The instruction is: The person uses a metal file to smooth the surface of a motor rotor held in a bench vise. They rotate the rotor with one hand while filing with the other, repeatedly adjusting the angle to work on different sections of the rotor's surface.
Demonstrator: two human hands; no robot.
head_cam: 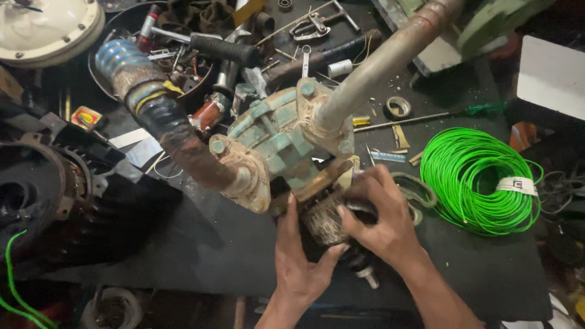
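Far left of both hands: a black finned motor housing lies on the dark bench top; above it a cream domed metal cover and a dark round tray of loose tools.

A rusty pipe wrapped in blue and black tape runs down-right into the worn green cast pump body, up and left of the hands. A second grey steel pipe leaves the pump toward upper right.

Left hand — palm pressed up against the underside of a grimy cylindrical motor part, thumb and fingers spread along it.

Right hand — fingers curled over the same part from the right, gripping it just below the pump.

Right of the right hand, well apart: a bright green coil of wire
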